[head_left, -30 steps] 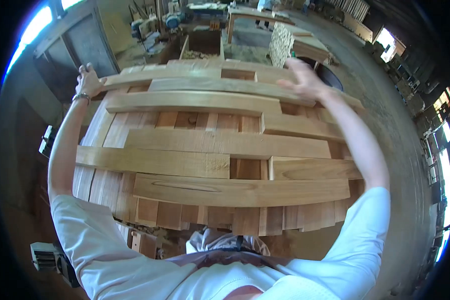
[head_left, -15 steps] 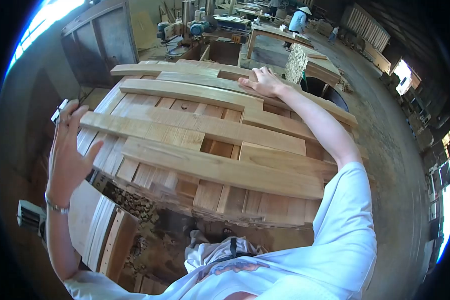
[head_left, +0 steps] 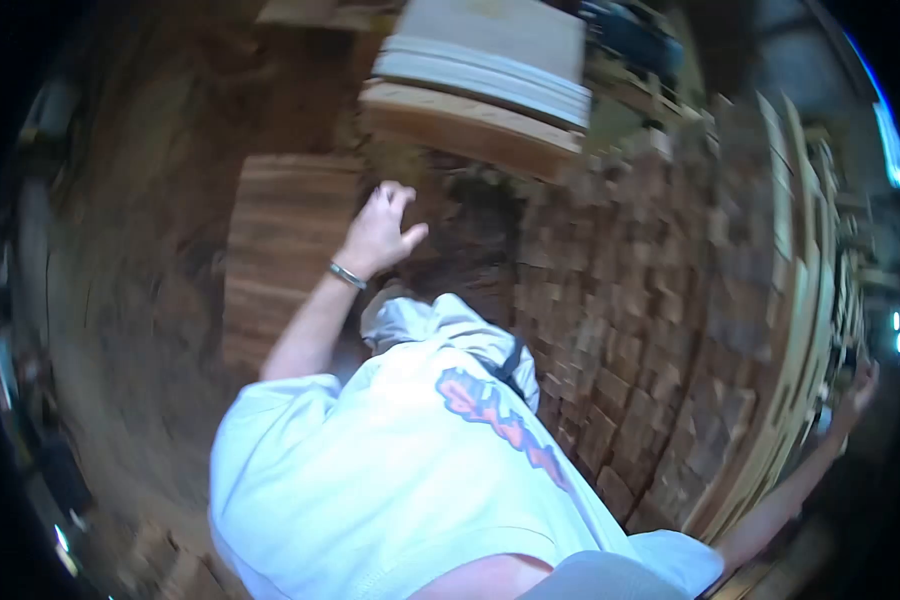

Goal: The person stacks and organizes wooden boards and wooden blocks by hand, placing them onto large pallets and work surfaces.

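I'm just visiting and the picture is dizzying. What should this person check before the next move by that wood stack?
1. Left hand free: ok, open, holding nothing, above the low planks.
2. Right hand placement: cannot tell, blurred at the far edge of the tall wood stack.
3. Stack steady: cannot tell.
4. Clear sight: not ok, picture blurred.
5. Footing: cannot tell, feet hidden by the white shirt.

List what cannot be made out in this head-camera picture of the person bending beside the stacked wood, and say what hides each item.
- Left hand: fingers spread, but motion blur hides whether it touches the planks below.
- Right hand: small and dark at the lens edge beside the wood stack; its grip cannot be told.
- Floor under the person: covered by the white shirt.
- Stack of boards at top: blurred, count unreadable.
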A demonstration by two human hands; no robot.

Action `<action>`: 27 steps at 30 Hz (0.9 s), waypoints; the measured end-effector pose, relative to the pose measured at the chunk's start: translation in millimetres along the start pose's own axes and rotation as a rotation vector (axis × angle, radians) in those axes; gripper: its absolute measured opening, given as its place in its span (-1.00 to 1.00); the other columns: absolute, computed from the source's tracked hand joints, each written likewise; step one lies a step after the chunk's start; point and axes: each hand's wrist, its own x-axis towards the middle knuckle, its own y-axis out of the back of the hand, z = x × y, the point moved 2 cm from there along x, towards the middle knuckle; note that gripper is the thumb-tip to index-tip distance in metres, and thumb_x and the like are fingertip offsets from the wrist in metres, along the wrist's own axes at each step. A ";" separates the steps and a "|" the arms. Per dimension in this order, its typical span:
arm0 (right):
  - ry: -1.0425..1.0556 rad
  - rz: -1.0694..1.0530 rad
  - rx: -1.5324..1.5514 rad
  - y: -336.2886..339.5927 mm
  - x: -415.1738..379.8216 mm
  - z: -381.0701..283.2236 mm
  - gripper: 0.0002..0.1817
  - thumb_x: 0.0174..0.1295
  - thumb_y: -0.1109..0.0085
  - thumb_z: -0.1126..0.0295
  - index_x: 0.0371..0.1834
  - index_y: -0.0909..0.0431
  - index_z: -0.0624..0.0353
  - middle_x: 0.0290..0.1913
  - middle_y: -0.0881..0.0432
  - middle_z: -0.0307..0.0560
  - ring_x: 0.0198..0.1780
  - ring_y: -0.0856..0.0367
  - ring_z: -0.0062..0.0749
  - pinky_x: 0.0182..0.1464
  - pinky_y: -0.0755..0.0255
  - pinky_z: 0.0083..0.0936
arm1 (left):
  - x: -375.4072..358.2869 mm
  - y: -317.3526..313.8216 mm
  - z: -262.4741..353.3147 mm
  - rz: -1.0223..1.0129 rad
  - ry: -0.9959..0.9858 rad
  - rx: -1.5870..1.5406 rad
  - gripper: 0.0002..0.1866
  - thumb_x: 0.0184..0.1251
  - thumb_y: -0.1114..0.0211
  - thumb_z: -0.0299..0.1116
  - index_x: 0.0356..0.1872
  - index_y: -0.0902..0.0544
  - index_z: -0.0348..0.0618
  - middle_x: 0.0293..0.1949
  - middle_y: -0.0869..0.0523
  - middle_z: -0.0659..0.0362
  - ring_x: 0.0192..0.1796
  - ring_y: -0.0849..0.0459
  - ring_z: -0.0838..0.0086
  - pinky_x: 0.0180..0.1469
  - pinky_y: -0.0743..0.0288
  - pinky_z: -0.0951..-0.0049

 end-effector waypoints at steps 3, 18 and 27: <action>0.351 0.058 0.177 -0.8 -33.7 -325.4 -0.25 0.40 -0.03 -0.16 0.39 -0.33 0.28 0.34 -0.47 0.03 0.36 -0.43 -0.22 0.43 -0.19 -0.18 | -105.5 -57.8 -126.4 -0.154 0.648 -0.042 -0.32 0.10 -0.42 -0.06 0.22 -0.48 -0.22 0.28 -0.42 -0.17 0.33 -0.44 -0.05 0.31 -0.42 0.11; 0.767 -1.700 0.572 -537.9 -322.5 -877.7 -0.53 0.37 -0.22 0.18 0.21 -0.52 0.28 0.06 -0.69 -0.04 0.05 -0.67 -0.41 0.11 -0.50 -0.49 | -287.9 -84.8 -231.8 0.705 1.493 -0.569 -0.52 0.23 -0.42 -0.06 -0.01 -0.66 -0.25 -0.18 -0.80 0.00 -0.13 -0.79 0.29 -0.01 -0.63 0.34; 0.648 -2.154 0.393 -520.6 -505.1 -918.2 -0.59 0.46 -0.14 0.22 0.19 -0.50 0.31 -0.03 -0.67 -0.16 0.00 -0.59 -0.57 0.08 -0.47 -0.57 | -494.7 -230.0 -234.5 0.725 1.941 -0.665 -0.44 0.15 -0.45 0.03 -0.02 -0.68 -0.27 -0.16 -0.79 0.01 -0.08 -0.77 0.24 0.04 -0.61 0.30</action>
